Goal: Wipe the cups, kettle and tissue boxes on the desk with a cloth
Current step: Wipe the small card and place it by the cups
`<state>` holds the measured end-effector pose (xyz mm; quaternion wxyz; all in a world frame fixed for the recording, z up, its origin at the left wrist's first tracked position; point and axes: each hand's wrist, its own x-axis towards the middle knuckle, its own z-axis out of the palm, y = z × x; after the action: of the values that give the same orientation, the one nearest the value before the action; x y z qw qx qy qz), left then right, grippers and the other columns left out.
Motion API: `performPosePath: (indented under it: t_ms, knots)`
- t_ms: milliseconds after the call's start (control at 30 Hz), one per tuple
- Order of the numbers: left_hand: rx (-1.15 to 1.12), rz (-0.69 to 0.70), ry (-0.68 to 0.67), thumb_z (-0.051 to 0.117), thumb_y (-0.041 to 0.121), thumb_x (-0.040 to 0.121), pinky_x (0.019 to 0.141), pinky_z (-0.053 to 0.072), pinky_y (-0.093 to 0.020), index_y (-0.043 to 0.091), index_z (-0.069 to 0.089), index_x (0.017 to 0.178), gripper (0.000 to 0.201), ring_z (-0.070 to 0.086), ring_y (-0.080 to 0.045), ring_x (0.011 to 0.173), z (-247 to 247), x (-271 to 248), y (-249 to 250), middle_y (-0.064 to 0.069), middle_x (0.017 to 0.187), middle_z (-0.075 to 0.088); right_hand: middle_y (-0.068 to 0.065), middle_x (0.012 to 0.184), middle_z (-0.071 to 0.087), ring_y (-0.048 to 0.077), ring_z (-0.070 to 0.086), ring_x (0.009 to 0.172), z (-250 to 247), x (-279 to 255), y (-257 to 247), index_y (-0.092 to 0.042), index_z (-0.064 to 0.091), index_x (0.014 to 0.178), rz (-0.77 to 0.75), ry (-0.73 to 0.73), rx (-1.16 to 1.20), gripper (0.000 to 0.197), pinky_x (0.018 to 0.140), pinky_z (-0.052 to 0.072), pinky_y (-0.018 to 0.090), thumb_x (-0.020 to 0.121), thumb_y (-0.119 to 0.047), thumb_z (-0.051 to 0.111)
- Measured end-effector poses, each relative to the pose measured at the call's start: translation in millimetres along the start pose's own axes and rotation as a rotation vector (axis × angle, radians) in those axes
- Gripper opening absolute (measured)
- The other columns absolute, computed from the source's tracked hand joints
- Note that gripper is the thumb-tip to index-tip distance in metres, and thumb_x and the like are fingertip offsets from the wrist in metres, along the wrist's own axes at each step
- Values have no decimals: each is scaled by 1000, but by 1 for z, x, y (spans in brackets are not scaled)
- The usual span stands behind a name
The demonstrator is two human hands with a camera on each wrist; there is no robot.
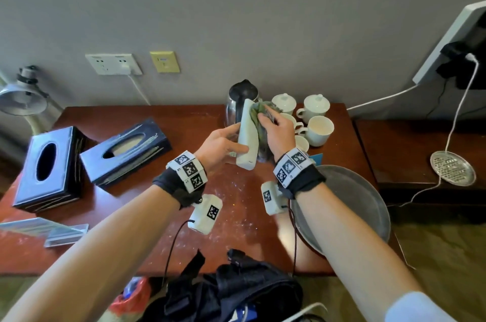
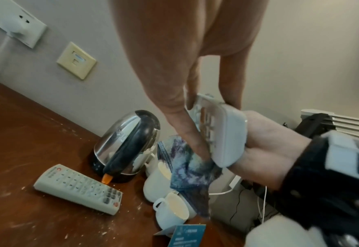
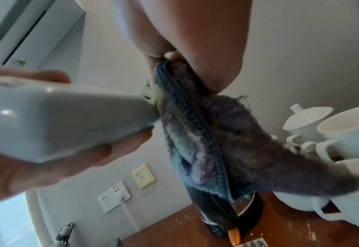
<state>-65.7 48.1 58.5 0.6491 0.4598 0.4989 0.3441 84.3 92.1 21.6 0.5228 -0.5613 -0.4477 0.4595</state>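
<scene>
My left hand (image 1: 232,137) grips a white remote control (image 1: 247,140) above the desk, tilted on edge. My right hand (image 1: 271,123) holds a mottled blue-green cloth (image 1: 259,111) bunched against the remote's far end; in the right wrist view the cloth (image 3: 206,142) hangs down from my fingers. The steel kettle (image 1: 238,101) with a black handle stands just behind. White cups (image 1: 319,129), two of them lidded (image 1: 315,106), cluster right of the kettle. Two dark tissue boxes (image 1: 47,166) (image 1: 126,153) lie at the desk's left.
A second remote (image 2: 77,188) lies on the desk in front of the kettle (image 2: 127,147). A round metal tray (image 1: 363,206) sits at the right front, a clear sign holder (image 1: 52,232) at the left front, a black bag (image 1: 236,290) by the near edge. A desk lamp (image 1: 21,95) stands far left.
</scene>
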Motion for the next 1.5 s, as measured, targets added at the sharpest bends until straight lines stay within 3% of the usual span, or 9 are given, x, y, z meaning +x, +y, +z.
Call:
performPosePath:
  t_ms: [233, 367, 533, 700, 967, 1200, 1333, 1400, 1500]
  knots:
    - [-61, -2, 111, 51, -21, 80, 71, 60, -42, 4, 59, 129, 56, 71, -34, 94, 2, 9, 2, -18, 111, 72, -2, 124, 67, 7, 60, 108, -21, -54, 1, -20, 65, 128, -120, -168, -289, 33, 94, 48, 22, 95, -24, 62]
    - [41, -47, 32, 54, -19, 79, 80, 57, -43, 11, 60, 131, 60, 69, -32, 105, 5, 5, -8, -13, 113, 73, 0, 130, 64, 8, 56, 117, -32, -50, 9, -19, 64, 130, -91, -112, -250, 35, 101, 44, 22, 96, -23, 62]
    - [70, -86, -33, 54, -19, 79, 69, 57, -30, 14, 57, 137, 67, 69, -23, 104, 18, -3, -22, -12, 118, 71, 1, 137, 59, 13, 52, 126, -42, -26, 1, -17, 54, 140, -29, -9, -108, 42, 109, 41, 30, 98, -19, 58]
    - [-10, -59, 30, 50, -18, 81, 87, 56, -46, 17, 59, 132, 63, 64, -32, 115, 25, -1, -22, -14, 122, 69, 1, 131, 62, 16, 58, 119, -37, -35, 9, -19, 55, 138, 36, -43, -9, 41, 105, 47, 34, 97, -21, 58]
    - [-106, -24, 158, 48, -19, 86, 60, 57, -29, 9, 52, 140, 61, 69, -26, 96, 30, 2, -10, -14, 118, 67, -17, 111, 69, 2, 63, 110, -38, -82, 44, -22, 65, 128, 28, -132, 33, 35, 105, 48, 34, 94, -17, 64]
    - [89, -77, -9, 57, -15, 83, 89, 57, -51, 33, 67, 109, 56, 68, -33, 107, 18, -18, -28, -15, 120, 69, 0, 132, 62, 17, 58, 119, -32, -44, 30, -25, 57, 136, 95, -23, -39, 41, 106, 47, 42, 96, -30, 59]
    - [79, -14, 71, 56, -16, 83, 80, 60, -42, 22, 63, 127, 59, 68, -30, 106, 9, -17, -25, -13, 118, 67, 0, 132, 62, 16, 59, 118, -15, -41, 24, -25, 57, 137, 91, -48, -35, 42, 104, 49, 41, 95, -31, 60]
    - [13, 22, 141, 51, -19, 83, 66, 59, -31, 14, 55, 139, 64, 71, -22, 93, 4, -15, -19, -11, 110, 68, -2, 131, 62, 13, 59, 118, -5, -52, 20, -21, 58, 135, 49, -66, 4, 39, 104, 48, 35, 96, -24, 61]
    - [-106, 12, 188, 44, -21, 85, 66, 59, -32, 8, 36, 151, 72, 73, -24, 89, -7, -8, -15, -15, 111, 71, -7, 126, 63, 8, 58, 117, 5, -68, 21, -20, 61, 132, -10, -104, 42, 37, 101, 47, 24, 95, -19, 61]
